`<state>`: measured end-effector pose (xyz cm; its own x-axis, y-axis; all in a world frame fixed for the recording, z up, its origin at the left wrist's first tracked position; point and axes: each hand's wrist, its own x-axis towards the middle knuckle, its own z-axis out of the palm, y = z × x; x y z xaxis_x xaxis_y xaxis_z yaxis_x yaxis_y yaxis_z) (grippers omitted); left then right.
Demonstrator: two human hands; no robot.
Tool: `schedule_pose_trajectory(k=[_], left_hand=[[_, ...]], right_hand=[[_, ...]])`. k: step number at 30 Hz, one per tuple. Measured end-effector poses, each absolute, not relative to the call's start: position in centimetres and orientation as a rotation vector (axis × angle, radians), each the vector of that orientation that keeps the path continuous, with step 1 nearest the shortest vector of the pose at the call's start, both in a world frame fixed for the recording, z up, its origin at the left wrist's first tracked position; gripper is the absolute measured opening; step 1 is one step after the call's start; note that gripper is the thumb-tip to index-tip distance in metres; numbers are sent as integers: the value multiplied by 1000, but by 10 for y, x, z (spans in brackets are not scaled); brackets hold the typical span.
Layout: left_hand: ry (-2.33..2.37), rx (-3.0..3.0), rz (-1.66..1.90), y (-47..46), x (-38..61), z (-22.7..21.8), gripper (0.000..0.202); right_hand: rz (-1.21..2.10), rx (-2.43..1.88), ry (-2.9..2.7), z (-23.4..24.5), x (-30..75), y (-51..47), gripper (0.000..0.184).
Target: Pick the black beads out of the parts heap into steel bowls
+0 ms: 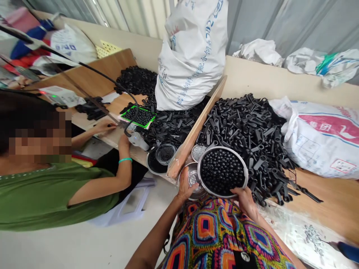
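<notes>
A round metal bowl (199, 158) full of small black balls stands close to my body. My right hand (244, 198) grips its near right rim, with the thumb over the edge. To the left, my left hand (186, 186) holds the near left side of a second, shiny metal bowl (193, 175); its fingers lie along the side and its thumb reaches over the inside. The bowl of balls partly covers this second bowl. Behind them sits a smaller dish (198, 152) of tiny silvery pieces. A large heap of black plastic handle-like parts (244, 130) lies beyond the bowls.
A wooden divider (196, 134) separates a co-worker's place on the left, where a green-rimmed tray (137, 116) holds black balls. White sacks (193, 56) stand behind and at right (325, 138). Small metal pieces (314, 237) lie on plastic at lower right.
</notes>
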<state>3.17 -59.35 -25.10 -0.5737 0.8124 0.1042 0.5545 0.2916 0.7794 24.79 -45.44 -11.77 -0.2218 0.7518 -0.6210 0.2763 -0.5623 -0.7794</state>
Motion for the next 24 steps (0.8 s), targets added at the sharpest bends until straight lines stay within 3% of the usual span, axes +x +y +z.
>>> schedule_pose_trajectory(k=[4,17,24], left_hand=[[2097,1073,1215,-587,24,-255,89],[1928,876,1371,-577,14,-251,78],[1923,872,1444,-578,12,-259,74]], right_hand=[[1774,-1665,-1349,-126,232,-458,21],[1434,-1650,-1757,-134,202,-466,58],[1391,-1688,-1696,-131,198,-474,49]])
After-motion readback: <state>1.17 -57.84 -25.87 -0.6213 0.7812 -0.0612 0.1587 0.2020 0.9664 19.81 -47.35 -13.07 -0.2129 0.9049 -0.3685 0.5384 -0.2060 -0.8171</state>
